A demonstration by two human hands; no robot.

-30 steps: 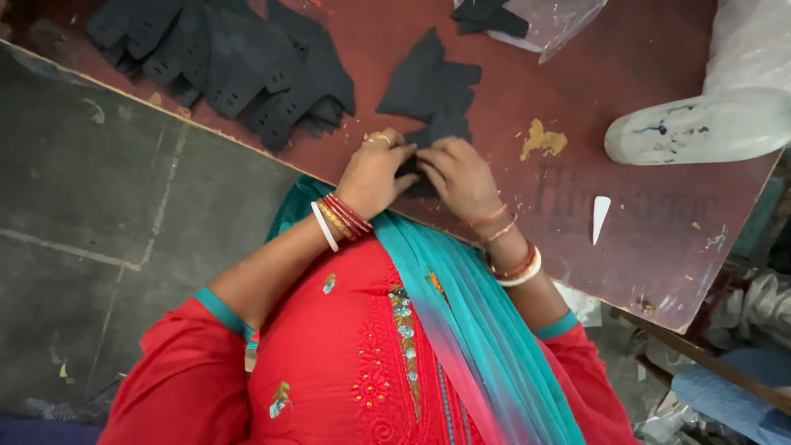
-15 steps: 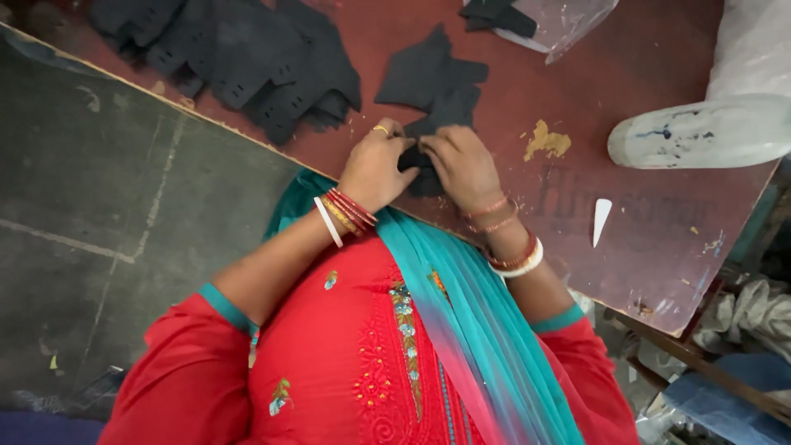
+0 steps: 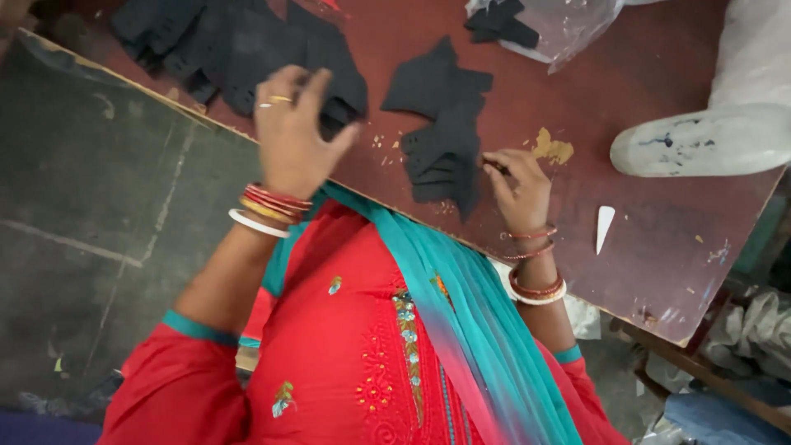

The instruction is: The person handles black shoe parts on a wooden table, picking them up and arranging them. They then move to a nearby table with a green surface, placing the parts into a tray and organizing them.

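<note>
Two Hands Now Apart at the Cut-Piece Stack

Your left hand [image 3: 290, 136] has lifted off the small stack of black cut fabric pieces [image 3: 441, 140] where both hands worked half a second ago. It now hovers, fingers spread and empty, near the large pile of black pieces [image 3: 239, 45]. Your right hand [image 3: 517, 183] stays at the small stack's edge, fingertips pinched narrow; its grip cannot be confirmed. The stack lies mid-table, near you. The worn reddish-brown tabletop [image 3: 643, 82] also carries a clear plastic bag [image 3: 568, 25] and a white shoe last [image 3: 700, 140]. Grey concrete floor [image 3: 74, 231] lies to your left.

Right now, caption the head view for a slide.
Left hand raised near black pile; right hand presses black pieces on table.
</note>
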